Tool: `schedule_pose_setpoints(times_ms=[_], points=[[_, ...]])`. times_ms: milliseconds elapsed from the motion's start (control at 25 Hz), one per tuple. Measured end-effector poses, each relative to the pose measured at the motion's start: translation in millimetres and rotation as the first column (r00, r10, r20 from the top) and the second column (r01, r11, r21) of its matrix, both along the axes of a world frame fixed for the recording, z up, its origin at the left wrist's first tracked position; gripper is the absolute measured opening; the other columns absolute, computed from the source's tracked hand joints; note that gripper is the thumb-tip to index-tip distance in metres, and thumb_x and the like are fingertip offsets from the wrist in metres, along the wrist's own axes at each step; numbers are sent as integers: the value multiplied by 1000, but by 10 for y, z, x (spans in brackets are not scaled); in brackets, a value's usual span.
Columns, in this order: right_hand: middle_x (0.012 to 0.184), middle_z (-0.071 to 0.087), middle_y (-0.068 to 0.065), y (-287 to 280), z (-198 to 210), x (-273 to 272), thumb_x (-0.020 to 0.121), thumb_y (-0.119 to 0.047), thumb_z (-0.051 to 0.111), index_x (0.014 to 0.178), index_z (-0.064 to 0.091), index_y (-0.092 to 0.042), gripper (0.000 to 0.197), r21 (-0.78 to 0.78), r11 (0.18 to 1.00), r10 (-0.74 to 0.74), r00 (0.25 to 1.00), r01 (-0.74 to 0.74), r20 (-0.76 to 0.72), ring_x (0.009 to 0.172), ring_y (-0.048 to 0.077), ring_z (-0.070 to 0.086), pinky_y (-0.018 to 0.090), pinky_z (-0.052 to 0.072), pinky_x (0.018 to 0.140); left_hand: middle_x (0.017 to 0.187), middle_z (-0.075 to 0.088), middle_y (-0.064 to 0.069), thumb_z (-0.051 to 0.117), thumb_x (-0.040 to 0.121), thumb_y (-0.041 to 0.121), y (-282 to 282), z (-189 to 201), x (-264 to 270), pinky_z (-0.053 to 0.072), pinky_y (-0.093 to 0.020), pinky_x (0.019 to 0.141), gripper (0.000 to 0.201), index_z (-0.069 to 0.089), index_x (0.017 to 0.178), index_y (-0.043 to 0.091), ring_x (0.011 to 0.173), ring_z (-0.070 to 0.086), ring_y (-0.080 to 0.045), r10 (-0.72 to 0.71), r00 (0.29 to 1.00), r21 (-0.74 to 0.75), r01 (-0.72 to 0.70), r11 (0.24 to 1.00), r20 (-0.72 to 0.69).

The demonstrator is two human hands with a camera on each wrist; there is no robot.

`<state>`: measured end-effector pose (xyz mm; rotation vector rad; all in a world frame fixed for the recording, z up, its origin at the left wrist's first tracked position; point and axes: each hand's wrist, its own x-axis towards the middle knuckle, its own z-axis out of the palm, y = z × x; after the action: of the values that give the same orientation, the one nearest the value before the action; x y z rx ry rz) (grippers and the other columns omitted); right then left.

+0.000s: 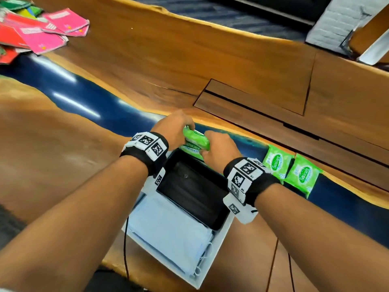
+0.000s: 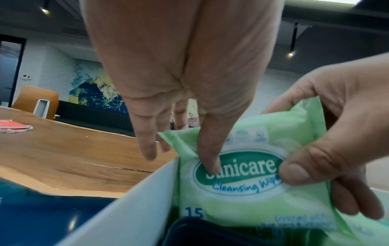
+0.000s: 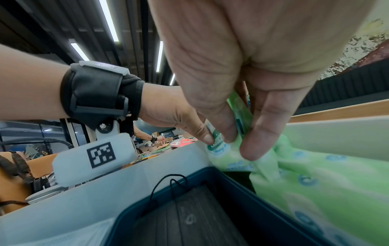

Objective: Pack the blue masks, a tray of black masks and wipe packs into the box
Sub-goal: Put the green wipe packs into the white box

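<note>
Both hands, the left hand and right hand, pinch one green wipe pack with curled fingers at the white box's far end beyond the tray of black masks; it looks best slid down upright, squeezed slim.

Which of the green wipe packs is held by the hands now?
The pack at the box's far end: both the left hand and the right hand grip it. The other two packs lie on the table, untouched.
</note>
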<state>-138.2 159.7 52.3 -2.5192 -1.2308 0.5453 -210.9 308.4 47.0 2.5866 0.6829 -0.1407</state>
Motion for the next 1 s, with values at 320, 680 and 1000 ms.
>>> schedule_pose_setpoints(times_ms=[320, 680, 1000], points=[[102, 63, 10, 72, -171, 10, 89, -19, 66, 101, 54, -10, 19, -25, 999, -34, 999, 34, -19, 97, 31, 59, 37, 49, 77, 121, 61, -8, 81, 71, 2, 46, -28, 6, 49, -32, 90, 64, 59, 129, 19, 110, 58, -27, 27, 999, -110, -32, 993, -38], [99, 64, 9, 156, -151, 10, 89, -18, 64, 103, 58, -11, 17, -269, 953, 191, 966, -141, 172, 93, 31, 63, 34, 41, 67, 125, 43, -10, 71, 78, 10, -132, -125, 151, 39, -38, 70, 68, 37, 135, 19, 114, 49, -31, -156, 929, 297, 262, 918, -336], [80, 53, 2, 180, -131, 39, 87, -16, 63, 99, 58, -13, 13, -348, 922, 222, 969, -172, 108, 79, 25, 59, 34, 44, 63, 122, 52, -8, 63, 80, 4, -274, -42, 149, 41, -39, 81, 48, 42, 122, 14, 116, 48, -28, -162, 958, 429, 253, 867, -236]])
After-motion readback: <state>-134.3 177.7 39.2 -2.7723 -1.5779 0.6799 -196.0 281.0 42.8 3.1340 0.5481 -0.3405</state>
